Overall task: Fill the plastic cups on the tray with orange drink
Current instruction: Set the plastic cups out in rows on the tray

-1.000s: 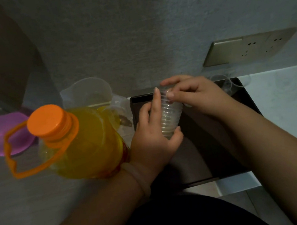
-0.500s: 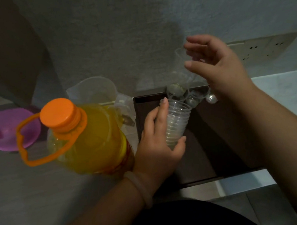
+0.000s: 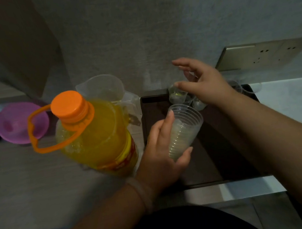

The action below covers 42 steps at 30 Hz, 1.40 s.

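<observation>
Dimly seen, a cup stack (image 3: 183, 129) is gripped by the left hand (image 3: 159, 150) above the tray (image 3: 225, 153), while a clear cup (image 3: 189, 76), pinched by spread fingers (image 3: 187, 88) of the right hand (image 3: 205, 85), should be set upright beside the standing cups (image 3: 177, 95) at the far edge.

On your counter (image 3: 24, 193), from the left of the frame: a purple funnel (image 3: 15, 125), a capped bottle of orange drink (image 3: 96, 138), a clear jug (image 3: 102, 87) behind it, and a dark tray (image 3: 225, 153) right of centre.
</observation>
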Available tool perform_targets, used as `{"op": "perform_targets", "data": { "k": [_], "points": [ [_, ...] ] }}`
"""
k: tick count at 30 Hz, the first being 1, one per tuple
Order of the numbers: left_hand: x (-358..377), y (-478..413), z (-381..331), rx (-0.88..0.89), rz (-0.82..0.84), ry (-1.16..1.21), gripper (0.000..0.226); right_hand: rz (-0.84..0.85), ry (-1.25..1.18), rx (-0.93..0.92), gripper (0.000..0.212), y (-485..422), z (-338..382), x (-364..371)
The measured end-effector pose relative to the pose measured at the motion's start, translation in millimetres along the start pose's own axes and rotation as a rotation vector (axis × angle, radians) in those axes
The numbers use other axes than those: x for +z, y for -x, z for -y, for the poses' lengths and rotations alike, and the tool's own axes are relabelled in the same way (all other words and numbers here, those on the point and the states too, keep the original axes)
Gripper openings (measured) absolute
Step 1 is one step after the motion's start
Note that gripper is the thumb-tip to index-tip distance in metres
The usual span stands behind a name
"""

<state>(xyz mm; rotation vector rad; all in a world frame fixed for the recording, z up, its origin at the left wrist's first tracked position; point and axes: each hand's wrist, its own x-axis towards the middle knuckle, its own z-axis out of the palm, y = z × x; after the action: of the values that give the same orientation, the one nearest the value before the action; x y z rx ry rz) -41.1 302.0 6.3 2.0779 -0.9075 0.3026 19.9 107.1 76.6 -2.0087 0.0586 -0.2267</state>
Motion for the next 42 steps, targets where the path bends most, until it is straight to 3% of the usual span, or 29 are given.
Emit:
{"op": "perform_targets", "data": {
  "k": [8,11,15,19,25,42],
  "points": [
    [-17,-15,-10,-0.161,0.118,-0.042,0.098,0.018,-0.136,-0.011,0.049,-17,-7,6],
    [-22,-17,-14,-0.088,0.166,-0.17,0.093,0.058,-0.152,-0.033,0.05,-24,-8,4],
    [-25,-13,-12,-0.081,0.326,-0.281,0.094,0.173,-0.009,-0.043,0.055,-31,-15,6],
    [-25,-7,-6,-0.084,0.427,-0.322,0.095,0.279,0.368,-0.218,0.063,-33,-21,12],
    [-27,-2,1,-0.119,0.529,-0.287,0.098,0.36,0.604,-0.218,0.07,-27,-36,21],
    [-26,-4,11,-0.133,0.574,-0.215,0.099,0.333,0.588,-0.184,0.068,-35,-38,44]
  ]
}}
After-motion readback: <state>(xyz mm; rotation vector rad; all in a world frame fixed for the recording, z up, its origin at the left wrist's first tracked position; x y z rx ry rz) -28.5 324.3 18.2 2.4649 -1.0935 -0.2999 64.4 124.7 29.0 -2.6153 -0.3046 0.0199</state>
